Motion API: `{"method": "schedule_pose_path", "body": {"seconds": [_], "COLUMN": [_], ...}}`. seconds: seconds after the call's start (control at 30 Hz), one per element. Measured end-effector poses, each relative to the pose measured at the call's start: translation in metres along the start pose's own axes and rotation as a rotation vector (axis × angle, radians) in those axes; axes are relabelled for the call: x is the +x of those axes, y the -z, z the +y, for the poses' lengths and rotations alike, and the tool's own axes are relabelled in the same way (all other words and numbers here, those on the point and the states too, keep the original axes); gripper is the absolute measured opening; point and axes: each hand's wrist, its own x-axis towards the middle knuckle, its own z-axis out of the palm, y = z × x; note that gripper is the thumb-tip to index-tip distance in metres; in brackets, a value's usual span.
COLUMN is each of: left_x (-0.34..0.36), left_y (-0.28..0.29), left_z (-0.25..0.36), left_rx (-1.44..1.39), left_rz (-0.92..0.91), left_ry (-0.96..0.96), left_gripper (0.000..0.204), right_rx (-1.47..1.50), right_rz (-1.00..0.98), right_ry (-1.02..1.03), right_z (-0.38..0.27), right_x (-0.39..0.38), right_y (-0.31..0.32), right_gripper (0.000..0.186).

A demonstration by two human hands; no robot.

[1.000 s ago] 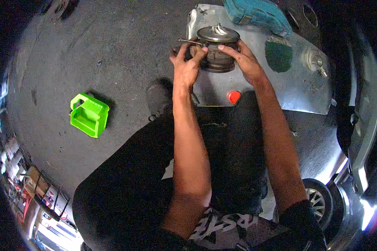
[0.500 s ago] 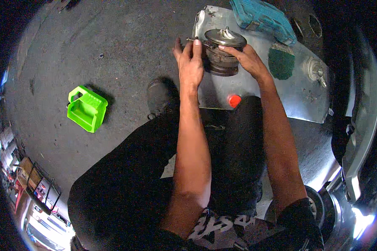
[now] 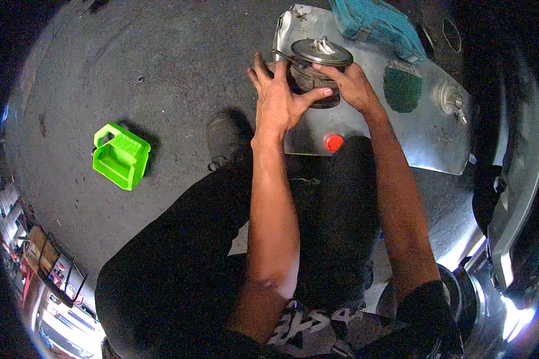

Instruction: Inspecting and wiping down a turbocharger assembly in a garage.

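Observation:
A turbocharger (image 3: 314,79) stands upright on a metal sheet (image 3: 365,134), its silver finned wheel and round plate on top and a dark, rusty body below. My right hand (image 3: 358,90) grips its right side, with fingers just under the plate. On the left, my left hand (image 3: 276,100) is open and spread; its thumb reaches across the lower front of the body. A thin dark rod (image 3: 285,57) sticks out beside the left index finger. That finger's tip is partly hidden, and so is the far side of the turbocharger.
A teal plastic case (image 3: 380,30) lies behind the turbocharger. To the right are a dark green patch (image 3: 402,88) and a silver metal housing (image 3: 451,99). A red cap (image 3: 334,142) sits near my knee. On the floor at left stands a bright green plastic container (image 3: 121,158).
My left thumb has swung away from the rod to the front of the turbocharger, and the left fingers have spread. The rod's outer end now tilts upward. My right hand keeps its place.

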Motion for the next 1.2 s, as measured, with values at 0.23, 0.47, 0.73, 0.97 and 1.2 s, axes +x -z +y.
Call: {"method": "schedule_pose_path", "body": {"seconds": [0.23, 0.47, 0.73, 0.97, 1.2], "left_x": [-0.002, -0.003, -0.001, -0.001, -0.002], "left_y": [0.0, 0.002, -0.003, -0.005, 0.004], "left_z": [0.007, 0.006, 0.002, 0.009, -0.003], "left_rx": [0.061, 0.042, -0.032, -0.069, -0.059], "left_rz": [-0.014, -0.023, 0.007, 0.003, -0.008], "left_ry": [0.011, 0.022, 0.043, 0.052, 0.069], "left_gripper": [0.108, 0.11, 0.113, 0.112, 0.113], "right_rx": [-0.042, -0.021, -0.219, -0.089, -0.04], "right_rz": [0.042, 0.063, 0.006, 0.028, 0.028], "right_ry": [0.003, 0.053, 0.182, 0.073, 0.053], "right_z": [0.003, 0.012, 0.02, 0.029, 0.007], "right_x": [-0.001, 0.003, 0.003, 0.002, 0.001], "right_y": [0.0, -0.005, -0.002, 0.003, -0.014], "right_gripper": [0.049, 0.042, 0.036, 0.035, 0.038]}}
